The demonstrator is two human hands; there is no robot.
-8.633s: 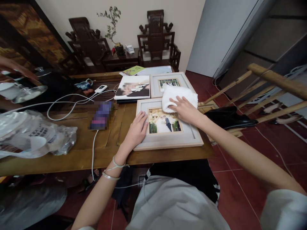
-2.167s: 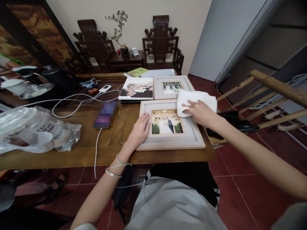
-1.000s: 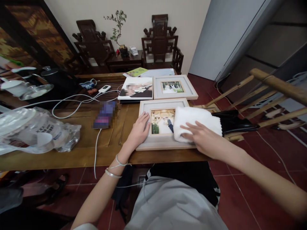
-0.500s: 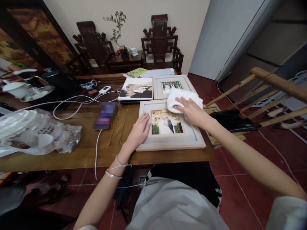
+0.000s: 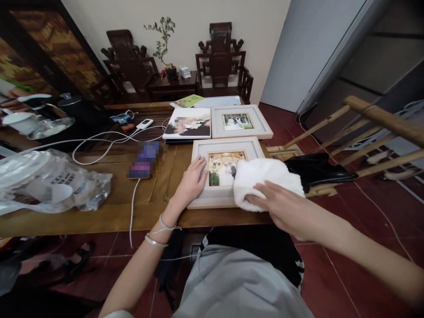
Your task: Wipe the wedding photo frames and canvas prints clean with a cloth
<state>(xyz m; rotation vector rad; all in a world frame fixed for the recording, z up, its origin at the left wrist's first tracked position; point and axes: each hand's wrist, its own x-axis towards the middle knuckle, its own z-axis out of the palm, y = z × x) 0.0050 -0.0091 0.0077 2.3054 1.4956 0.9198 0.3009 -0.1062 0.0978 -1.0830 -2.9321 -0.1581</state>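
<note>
Half a second back the white cloth (image 5: 265, 176) sat on the far right corner of the near picture frame (image 5: 225, 145). Now it covers the frame's near right corner, and the right hand (image 5: 281, 207) has come toward the person's body with it. The left hand (image 5: 192, 181) has not shifted.

The right grip is not clenched. The hand lies palm-down with its fingers stretched across the near edge of the cloth, pressing it flat. Whether the thumb pinches a fold underneath cannot be told. The left grip is likewise released, resting flat on the frame's left border with the fingertips at the edge of the photo.

The frame lies flat at the near right end of the tabletop (image 5: 149, 194), with its long axis running left to right along the tabletop's near edge. The photo's top points away from the person. From the right hand, the uncovered part of the frame lies ahead and to the left; from the left hand it lies just to the right, so the left is the nearer hand to that part. The cloth's long axis also runs left to right, and its right end overhangs the frame's right side.

Beyond, just touching the near frame's far edge, lie a second frame (image 5: 241, 121) and a photo book (image 5: 188, 123). A phone (image 5: 145, 160) on a cable lies to the left.
</note>
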